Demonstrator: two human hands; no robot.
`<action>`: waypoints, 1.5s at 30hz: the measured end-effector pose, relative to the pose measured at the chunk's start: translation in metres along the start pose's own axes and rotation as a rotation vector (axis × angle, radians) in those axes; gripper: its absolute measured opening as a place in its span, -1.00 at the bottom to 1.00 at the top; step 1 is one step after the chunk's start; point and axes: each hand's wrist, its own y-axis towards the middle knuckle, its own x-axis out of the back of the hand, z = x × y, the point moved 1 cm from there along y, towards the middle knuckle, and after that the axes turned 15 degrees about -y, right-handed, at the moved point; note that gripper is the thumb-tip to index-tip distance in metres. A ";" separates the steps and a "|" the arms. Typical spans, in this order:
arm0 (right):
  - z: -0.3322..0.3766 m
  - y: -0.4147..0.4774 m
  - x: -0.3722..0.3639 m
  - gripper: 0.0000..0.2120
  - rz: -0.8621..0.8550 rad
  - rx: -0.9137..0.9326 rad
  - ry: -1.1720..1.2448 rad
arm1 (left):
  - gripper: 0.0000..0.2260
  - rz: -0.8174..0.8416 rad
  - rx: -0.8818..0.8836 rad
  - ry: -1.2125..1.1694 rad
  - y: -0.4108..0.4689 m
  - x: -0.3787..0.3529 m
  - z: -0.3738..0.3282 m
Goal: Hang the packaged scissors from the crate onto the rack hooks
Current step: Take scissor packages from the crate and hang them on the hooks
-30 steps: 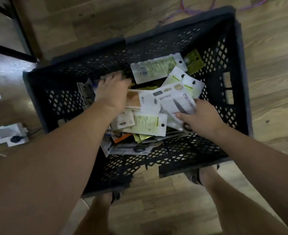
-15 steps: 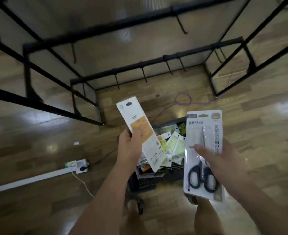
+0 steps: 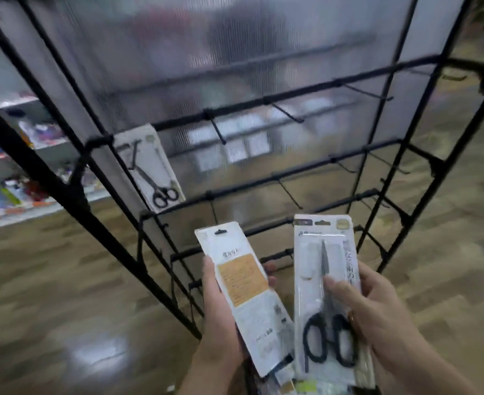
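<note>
While one scissors pack hangs on the rack, we face its hooks, our left hand gripping a reversed packet, our right hand black-handled packaged scissors.

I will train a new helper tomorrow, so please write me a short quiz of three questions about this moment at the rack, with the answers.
1. True or false: the rack carries one hung package.
2. Which hand holds the package with black scissors that faces the camera? A: the left hand. B: the right hand. C: neither.
3. Fill the gap: the card in the left hand shows an ___ block of text.

Key: 1 true; 2 B; 3 orange.
</note>
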 end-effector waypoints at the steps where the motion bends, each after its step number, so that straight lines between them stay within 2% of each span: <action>1: 0.011 -0.001 0.004 -0.77 0.012 0.032 0.016 | -0.26 -0.012 -0.038 0.010 -0.002 -0.009 -0.006; 4: 0.039 -0.001 0.013 -0.78 0.061 0.119 0.003 | -0.35 -0.072 -0.161 0.035 -0.005 -0.030 -0.022; 8: 0.055 0.007 0.020 -0.81 0.161 0.147 -0.014 | -0.66 -0.237 -0.358 0.256 -0.019 -0.043 -0.030; 11: 0.061 0.012 0.021 -0.79 0.278 0.120 0.001 | -0.66 -0.279 -0.566 0.380 -0.034 -0.047 -0.038; 14: 0.064 0.019 0.019 -0.80 0.354 0.154 -0.066 | -0.91 -0.314 -0.709 0.497 -0.046 -0.049 -0.053; 19: 0.073 0.028 -0.001 -0.83 0.364 0.196 -0.065 | -0.90 -0.323 -0.809 0.573 -0.046 -0.043 -0.081; 24: 0.083 0.040 -0.030 -0.81 0.418 0.169 -0.034 | -0.91 -0.337 -0.802 0.540 -0.017 -0.028 -0.108; 33: 0.103 0.064 -0.097 -0.80 0.306 0.193 -0.087 | -0.87 -0.287 -0.764 0.505 0.050 0.005 -0.175; 38: 0.109 0.073 -0.137 -0.82 0.254 0.183 -0.126 | -0.88 -0.224 -0.674 0.516 0.080 0.018 -0.195; 42: 0.110 0.075 -0.159 -0.79 0.258 0.145 -0.112 | -0.93 -0.187 -0.704 0.516 0.098 0.029 -0.205; 45: 0.104 0.075 -0.173 -0.79 0.185 0.147 -0.148 | -0.76 -0.192 -0.726 0.592 0.114 0.039 -0.213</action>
